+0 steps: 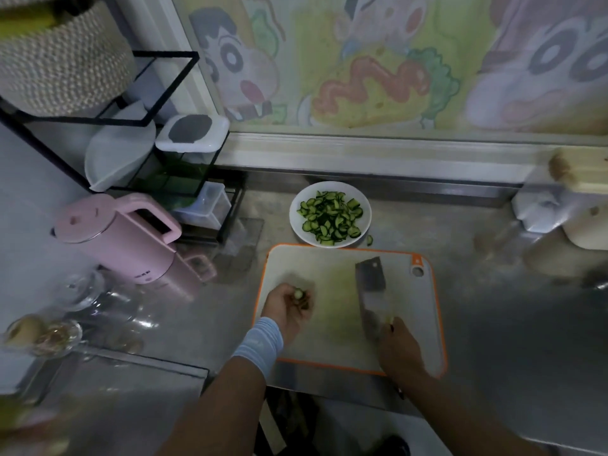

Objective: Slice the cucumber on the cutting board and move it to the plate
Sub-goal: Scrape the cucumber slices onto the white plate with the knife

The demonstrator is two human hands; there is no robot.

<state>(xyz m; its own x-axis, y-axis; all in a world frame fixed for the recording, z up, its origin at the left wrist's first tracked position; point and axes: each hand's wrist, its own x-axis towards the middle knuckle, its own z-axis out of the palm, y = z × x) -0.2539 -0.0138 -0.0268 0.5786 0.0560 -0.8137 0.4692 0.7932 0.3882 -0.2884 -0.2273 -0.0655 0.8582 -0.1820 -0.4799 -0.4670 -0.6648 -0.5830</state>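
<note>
nearly done, by the look of it: the plate (364, 205) near the back edge of the worktop (493, 324) holds the cucumber slices (330, 216), with one stray slice (369, 240) just beside it. the left grip (286, 307) pinches the cucumber stub (298, 294) over the left side of the cutting board (339, 324). the right grip (396, 343) is wrapped round the handle of the cleaver (371, 281). keep the blade low and move the stray slice to the plate.

Cucumber slices (330, 218): green, thin, heaped on plate (296, 222). Plate: white, round, at board's (332, 284) far edge. Board: pale, orange-edged. Cucumber stub (298, 293): short, cut end up, over board's left side.
</note>
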